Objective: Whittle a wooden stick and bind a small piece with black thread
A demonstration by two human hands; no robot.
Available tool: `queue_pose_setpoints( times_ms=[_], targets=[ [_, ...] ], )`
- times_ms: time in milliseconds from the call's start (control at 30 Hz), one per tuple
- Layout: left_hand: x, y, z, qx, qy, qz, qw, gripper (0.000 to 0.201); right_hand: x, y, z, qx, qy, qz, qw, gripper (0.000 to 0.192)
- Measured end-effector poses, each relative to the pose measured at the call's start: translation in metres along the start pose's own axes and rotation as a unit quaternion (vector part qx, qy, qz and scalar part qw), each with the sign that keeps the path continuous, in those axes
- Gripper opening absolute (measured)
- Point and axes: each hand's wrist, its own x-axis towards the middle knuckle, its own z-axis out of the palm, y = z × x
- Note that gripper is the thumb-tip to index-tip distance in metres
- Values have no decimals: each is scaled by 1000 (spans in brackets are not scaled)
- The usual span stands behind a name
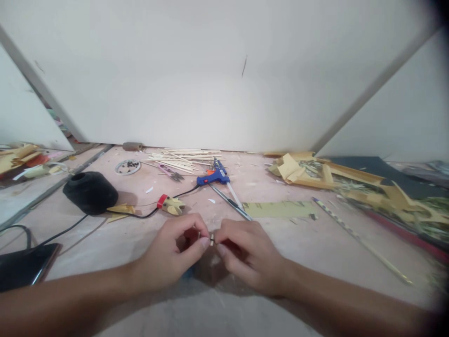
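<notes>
Two bare hands are meeting low and centre over a pale, dusty worktable (pixel 315 252), close to its near edge. The left hand (pixel 171 255) and the right hand (pixel 245 255) are each pinching, between thumb and fingertips, a very small light-coloured piece (pixel 212 240) held just above the table. It is too tiny to say what it is, or whether it is one part or two being joined.

Judging from this, the work is going best with the wrists resting on the table for steadiness, the pinch kept light so the piece is not crushing or springing away, and the fingertips staying clear of any join.

Behind the hands, toward the middle of the table, a blue glue gun (pixel 214 176) is lying on its side, its black cord (pixel 147 214) trailing toward the left edge past a small yellow folded shape (pixel 172 204). A black spool of thread (pixel 90 192) is sitting at the left. Thin wooden sticks (pixel 182 160) are piled along the far edge, by the white wall. Yellow paper scraps (pixel 301 171) are heaped toward the far right corner, and a long thin rod (pixel 361 243) is lying diagonally on the right side.
</notes>
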Motion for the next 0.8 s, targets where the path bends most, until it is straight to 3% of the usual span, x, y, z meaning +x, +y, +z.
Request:
queue_pose_setpoints(
  times_ms=[567, 800],
  targets=[
    [-2, -7, 5, -31, 1, -13, 999, 13, -2, 0, 1, -1, -17, 9, 1000, 7],
    [-2, -7, 4, 27, -3, -6, 1000, 12, 1, -2, 0, -11, -55, 84, 995, 20]
  ],
)
